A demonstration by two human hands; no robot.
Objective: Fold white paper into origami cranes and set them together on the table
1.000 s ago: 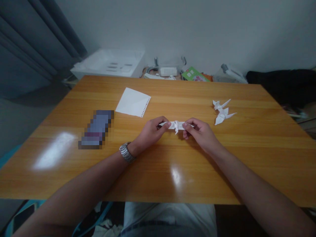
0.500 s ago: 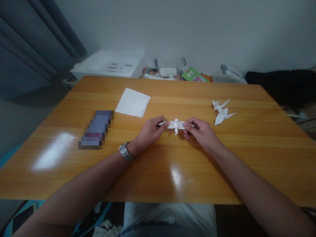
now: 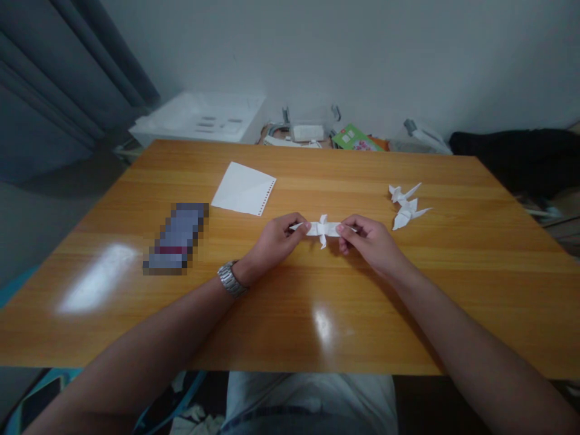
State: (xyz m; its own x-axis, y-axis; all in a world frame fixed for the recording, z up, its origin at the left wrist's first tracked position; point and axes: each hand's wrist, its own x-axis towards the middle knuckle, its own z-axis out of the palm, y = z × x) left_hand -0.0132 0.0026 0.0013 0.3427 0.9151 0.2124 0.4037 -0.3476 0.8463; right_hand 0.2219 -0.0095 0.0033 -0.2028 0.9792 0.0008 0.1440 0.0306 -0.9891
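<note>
A white folded paper crane [image 3: 322, 229] is stretched sideways between my two hands, just above the wooden table [image 3: 272, 314]. Its wings point left and right, and narrow folded ends stick out at the middle, away from me and toward me. My left hand [image 3: 283, 238] pinches the left wing between thumb and fingers; a silver watch [image 3: 232, 278] is on that wrist. Pinching the right wing, my right hand [image 3: 367, 238] has its lower fingers curled beneath. Two finished-looking paper cranes [image 3: 409, 208] lie side by side to the right, beyond my right hand.
Left of my hands lies a white paper sheet [image 3: 244, 188] with a perforated edge. A blurred-out phone-like rectangle [image 3: 176, 238] is farther left. Behind the table's far edge are a white plastic tray [image 3: 199, 118], a green booklet [image 3: 356, 139] and a dark cloth [image 3: 507, 154].
The middle of the crane between my hands looks flatter and wider, and its far end stands out longer. Both hands keep nearly the same place and grip.
</note>
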